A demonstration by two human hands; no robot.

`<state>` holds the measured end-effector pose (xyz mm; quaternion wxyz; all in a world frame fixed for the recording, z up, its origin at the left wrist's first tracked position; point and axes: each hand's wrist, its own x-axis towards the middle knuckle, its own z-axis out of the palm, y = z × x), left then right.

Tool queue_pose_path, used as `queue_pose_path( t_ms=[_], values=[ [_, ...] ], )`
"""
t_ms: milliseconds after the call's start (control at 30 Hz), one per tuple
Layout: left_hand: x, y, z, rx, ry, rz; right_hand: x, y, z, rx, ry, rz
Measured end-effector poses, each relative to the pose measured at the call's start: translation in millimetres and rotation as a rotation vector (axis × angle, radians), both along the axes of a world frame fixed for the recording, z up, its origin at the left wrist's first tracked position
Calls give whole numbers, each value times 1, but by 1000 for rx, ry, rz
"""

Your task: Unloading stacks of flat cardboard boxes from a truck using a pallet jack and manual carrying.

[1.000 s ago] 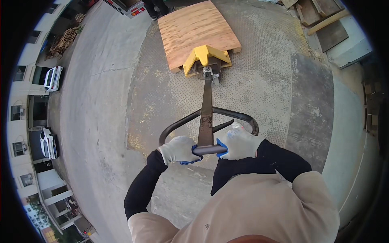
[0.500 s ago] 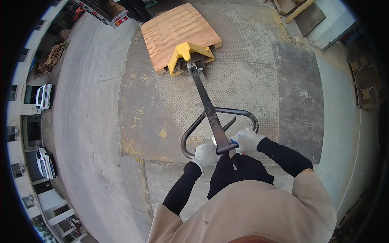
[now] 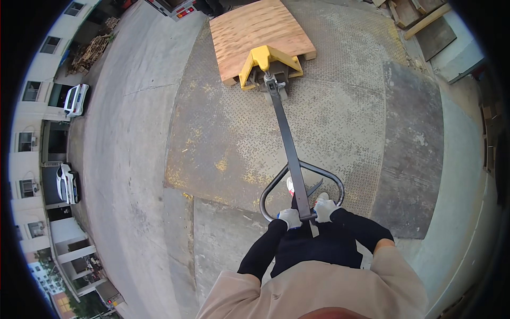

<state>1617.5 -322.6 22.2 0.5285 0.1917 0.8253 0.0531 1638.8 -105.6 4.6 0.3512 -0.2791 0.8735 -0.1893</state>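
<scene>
Both my hands wear white work gloves and are closed on the near bar of a pallet jack's dark looped handle (image 3: 264,192). My left hand (image 3: 290,217) grips just left of the central shaft, my right hand (image 3: 325,210) just right of it. Inside the loop a small dark lever (image 3: 315,186) shows, close to my right hand. The long shaft runs away from me to the yellow pallet jack (image 3: 262,55). Its forks are hidden under a wooden pallet (image 3: 257,29) with a flat plywood top. Fingertips are mostly out of sight behind the bar.
Worn chequered steel plate (image 3: 239,138) lies under the jack, with a darker plate (image 3: 411,154) to its right. Beyond the pallet are a truck's rear (image 3: 180,10) and a person's dark-clad legs (image 3: 209,6). White cars (image 3: 66,183) stand far left; wooden boards (image 3: 414,13) at far right.
The handle has come down closer to my body with both hands still on it. Pallet and jack now appear further right and slightly higher in view.
</scene>
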Motion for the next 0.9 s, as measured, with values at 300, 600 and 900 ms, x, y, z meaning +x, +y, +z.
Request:
queue_pose_path(
  t_ms=[300, 600, 900],
  values=[
    [-189, 45, 273, 208, 550, 2, -194, 55, 267, -45, 420, -162],
    [21, 35, -14, 27, 53, 35, 15, 38, -17, -24, 38, -10],
    [-131, 52, 219, 150, 177, 41, -135, 67, 212, -50, 112, -66]
  ],
)
